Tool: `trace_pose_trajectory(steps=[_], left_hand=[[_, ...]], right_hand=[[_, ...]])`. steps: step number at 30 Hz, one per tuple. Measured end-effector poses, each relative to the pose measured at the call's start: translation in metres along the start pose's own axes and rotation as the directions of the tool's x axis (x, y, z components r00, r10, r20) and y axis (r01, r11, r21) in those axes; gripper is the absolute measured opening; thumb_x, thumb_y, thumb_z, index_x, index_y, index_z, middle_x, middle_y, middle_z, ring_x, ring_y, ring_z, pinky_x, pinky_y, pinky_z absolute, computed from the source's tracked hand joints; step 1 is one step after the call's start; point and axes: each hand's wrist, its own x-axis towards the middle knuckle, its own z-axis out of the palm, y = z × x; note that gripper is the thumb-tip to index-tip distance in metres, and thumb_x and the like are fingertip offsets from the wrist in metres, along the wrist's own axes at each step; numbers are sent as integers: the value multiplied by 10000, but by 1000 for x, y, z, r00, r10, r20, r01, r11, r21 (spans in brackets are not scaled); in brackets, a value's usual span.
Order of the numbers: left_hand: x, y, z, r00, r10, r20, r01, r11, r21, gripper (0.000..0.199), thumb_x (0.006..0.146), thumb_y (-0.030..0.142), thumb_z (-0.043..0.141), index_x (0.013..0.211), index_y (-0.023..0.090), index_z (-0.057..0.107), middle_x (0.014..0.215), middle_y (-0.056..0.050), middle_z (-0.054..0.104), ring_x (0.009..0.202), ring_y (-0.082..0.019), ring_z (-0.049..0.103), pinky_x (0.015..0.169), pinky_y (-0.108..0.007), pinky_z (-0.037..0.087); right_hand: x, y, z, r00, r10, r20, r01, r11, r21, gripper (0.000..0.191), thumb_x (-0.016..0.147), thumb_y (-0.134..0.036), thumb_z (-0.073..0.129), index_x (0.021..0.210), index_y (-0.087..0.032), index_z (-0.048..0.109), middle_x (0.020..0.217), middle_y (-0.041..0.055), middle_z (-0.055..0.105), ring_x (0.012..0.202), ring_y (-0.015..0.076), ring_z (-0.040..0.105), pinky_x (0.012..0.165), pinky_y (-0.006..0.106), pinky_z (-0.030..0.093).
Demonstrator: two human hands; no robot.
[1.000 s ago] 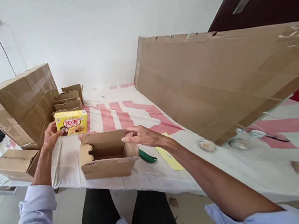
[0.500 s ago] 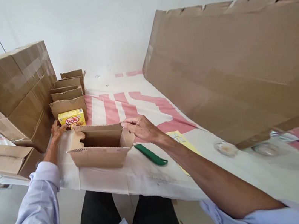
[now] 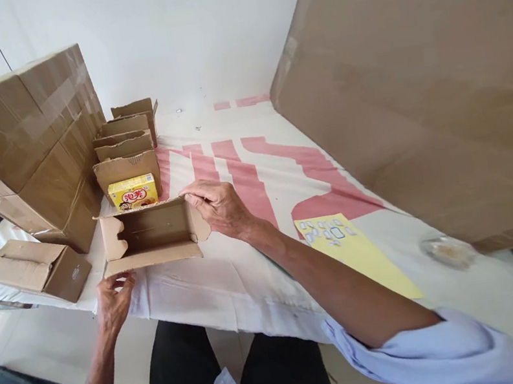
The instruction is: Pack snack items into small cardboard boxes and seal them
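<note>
Cardboard box (image 3: 157, 228), one in hand, lies near the front edge of the cloth-covered table (image 3: 231, 278), tilted so its mouth faces the person. Its inside looks bare; whether its underside rests on the cloth is hidden. The right hand (image 3: 222, 207) pinches its far right corner between thumb and fingers. The left hand (image 3: 115, 301) has curled fingers at the near left edge; I cannot tell whether they grip it or only touch it. The step in hand looks to be turning or steadying this box, and the next move calls, I judge, for support at both corners so that the flaps do not bend.

By count: one yellow packet (image 3: 133, 191) just behind the box, though whether they touch is unclear; one small closed box (image 3: 34, 272) to the left; one yellow sheet (image 3: 377, 267) with several small pale shapes, too small to count surely; one large cardboard sheet (image 3: 421, 92) on the right; two blurred clear round objects (image 3: 448, 251) below it. At least four upright flaps (image 3: 128, 171) stand behind the packet, but the number of boxes there is hidden. Several big boxes (image 3: 22, 146) are stacked beside them.
</note>
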Motion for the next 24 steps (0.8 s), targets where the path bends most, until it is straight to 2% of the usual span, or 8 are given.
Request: trace_pose_trajectory(steps=[3,6,10,13,15,18,22,24], left_hand=[[-3,-3,11,995,-6,102,8,1000,-22,208,863,453,822,925,256,846,927,-80,815,792,-288,735,721,-408,608],[2,4,24,978,74,197,-70,997,-28,182,887,434,817,963,273,850,1039,-82,814,892,-287,751,786,-411,618],[18,17,39,967,145,210,-153,988,24,155,891,367,793,1001,262,826,1070,-98,802,983,-310,755,836,-434,609],[25,23,47,954,206,217,-226,971,74,169,908,318,769,1064,264,805,1133,-111,796,1062,-332,748,942,-491,603],[21,25,51,933,266,244,-295,951,90,190,936,316,750,1116,278,798,1139,-113,789,1113,-342,738,1014,-528,594],[7,25,62,890,361,278,-396,915,79,228,982,335,720,1195,296,788,1134,-119,779,1126,-342,736,1027,-545,605],[-12,29,83,826,460,327,-501,864,49,270,1029,357,670,1275,291,758,1178,-143,767,1102,-353,746,976,-555,631],[-17,33,92,805,477,352,-527,848,57,278,1036,348,663,1290,274,745,1195,-155,761,1099,-363,748,960,-555,633]], right_hand=[[-6,-1,-3,999,49,4,-49,999,-13,362,1023,-504,562,912,-244,787,963,96,760,981,286,706,917,417,569],[5,9,1,994,109,0,-109,994,27,374,1010,-506,568,865,-213,749,858,69,705,807,226,654,732,341,531],[36,29,16,976,213,53,-217,970,106,394,970,-466,624,672,-218,557,622,-18,460,592,141,505,565,274,421],[49,45,17,939,319,127,-336,929,156,456,930,-494,688,625,-229,477,609,-33,413,566,123,481,534,258,452],[44,58,9,922,363,134,-382,908,172,463,889,-552,741,652,-222,519,651,-27,455,609,123,502,554,252,494],[24,82,-11,895,428,128,-446,871,207,499,820,-681,787,770,-205,645,759,1,588,689,131,544,597,250,520],[-4,105,-29,846,500,185,-532,770,352,658,657,-848,833,780,-236,627,714,-5,589,654,154,554,602,295,522],[-12,110,-31,839,498,219,-544,756,365,685,636,-883,829,810,-249,638,696,-7,583,643,171,566,605,317,523]])
